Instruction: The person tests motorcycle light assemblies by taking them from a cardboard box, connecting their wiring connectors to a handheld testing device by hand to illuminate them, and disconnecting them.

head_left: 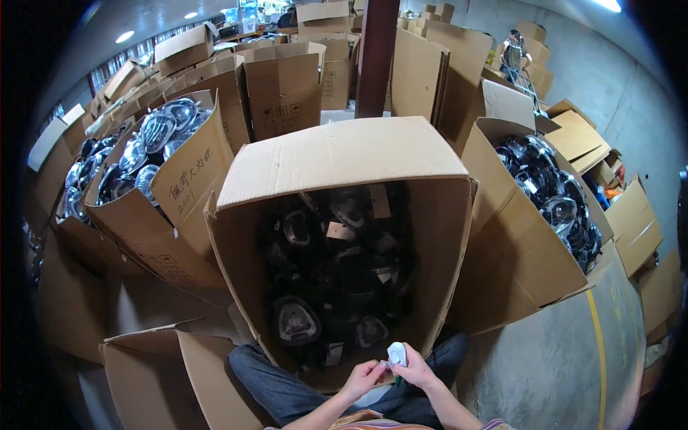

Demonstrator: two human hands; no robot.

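My right hand point(416, 370) is closed around a small white rounded object point(397, 352) with a ring-shaped mark on its face; its exact kind is not clear. Beside it my left hand point(364, 378) has its fingers pinched together. A small pale bit shows at those fingertips, too small to name. Both hands meet above my lap, at the near edge of a big open carton point(344, 154). Deep in its shadow lie several black lamp units point(297, 321) with clear lenses, and a few pale pieces of card point(340, 231) among them.
An open carton point(192, 183) of clear-lensed lamps stands at left, another point(516, 236) at right. A smaller open box point(147, 380) sits by my left knee. Behind rise more cartons and a dark red post point(376, 57). A person point(514, 54) stands at the far right.
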